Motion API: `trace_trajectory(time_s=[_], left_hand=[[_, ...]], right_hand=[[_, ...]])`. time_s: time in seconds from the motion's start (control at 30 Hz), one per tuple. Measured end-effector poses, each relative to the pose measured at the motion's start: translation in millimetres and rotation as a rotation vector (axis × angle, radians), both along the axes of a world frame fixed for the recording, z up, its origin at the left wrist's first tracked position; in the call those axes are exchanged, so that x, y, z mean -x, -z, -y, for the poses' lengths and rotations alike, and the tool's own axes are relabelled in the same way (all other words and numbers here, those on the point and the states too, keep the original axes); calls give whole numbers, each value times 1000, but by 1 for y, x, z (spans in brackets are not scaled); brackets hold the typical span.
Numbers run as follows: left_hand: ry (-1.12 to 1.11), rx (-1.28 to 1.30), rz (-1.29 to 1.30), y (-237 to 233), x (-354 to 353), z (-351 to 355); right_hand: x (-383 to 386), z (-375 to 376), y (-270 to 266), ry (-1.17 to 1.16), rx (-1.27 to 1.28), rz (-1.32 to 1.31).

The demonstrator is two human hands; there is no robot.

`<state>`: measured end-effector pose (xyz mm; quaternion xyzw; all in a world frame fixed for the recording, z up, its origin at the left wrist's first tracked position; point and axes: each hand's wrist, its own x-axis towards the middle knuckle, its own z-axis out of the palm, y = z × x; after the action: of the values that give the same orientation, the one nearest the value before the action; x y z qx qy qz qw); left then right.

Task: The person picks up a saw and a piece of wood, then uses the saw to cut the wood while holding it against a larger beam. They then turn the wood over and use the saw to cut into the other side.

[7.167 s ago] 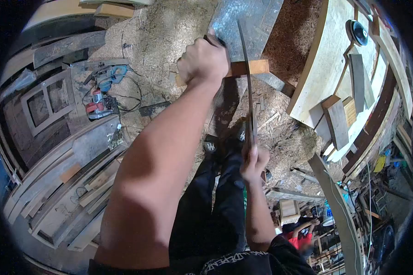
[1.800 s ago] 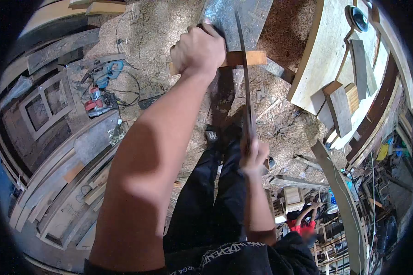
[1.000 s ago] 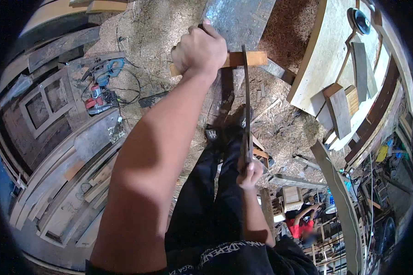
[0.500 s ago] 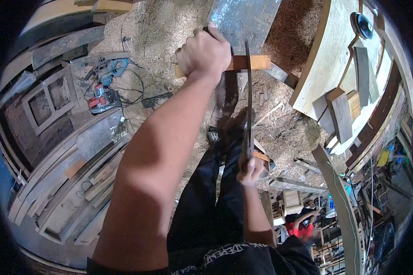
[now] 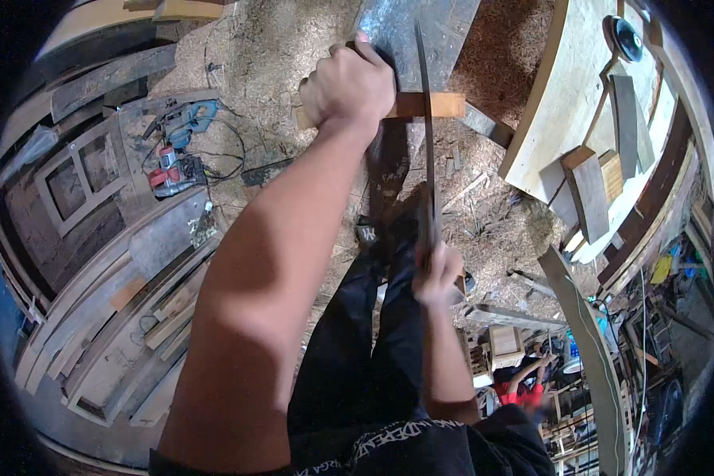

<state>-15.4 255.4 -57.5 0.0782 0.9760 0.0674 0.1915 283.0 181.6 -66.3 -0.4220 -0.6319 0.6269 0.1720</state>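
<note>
A short wooden piece lies crosswise at the near end of a worn grey bench. My left hand is closed round the piece and presses it there, thumb toward the bench. A long handsaw, seen edge-on, crosses the piece to the right of that hand. My right hand is closed on the saw's handle end, slightly blurred; the handle is mostly hidden by the fingers.
Power tools with cables lie at the left, above stacked boards. A large pale panel with wood blocks stands right. Wood shavings cover the floor. Another person in red is at lower right.
My right hand has moved slightly up in the view, and the saw has slid forward, its far tip now farther over the bench. My left hand still holds the wooden piece.
</note>
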Motion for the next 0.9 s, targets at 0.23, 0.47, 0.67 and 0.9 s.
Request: trace_trajectory(time_s=[0.23,0.47,0.67,0.9], left_hand=[[-9,17,7,-3,-5,0],[13,-1,9,-3,-5,0],[-40,41,3,-9,-3,-5],[-14,39,-70,2,-6,-5]], right_hand=[[-1,22,9,92,-147,-8],[11,-6,8,73,-76,15],[17,5,11,73,-90,-35],[-14,2,-10,-1,0,-27]])
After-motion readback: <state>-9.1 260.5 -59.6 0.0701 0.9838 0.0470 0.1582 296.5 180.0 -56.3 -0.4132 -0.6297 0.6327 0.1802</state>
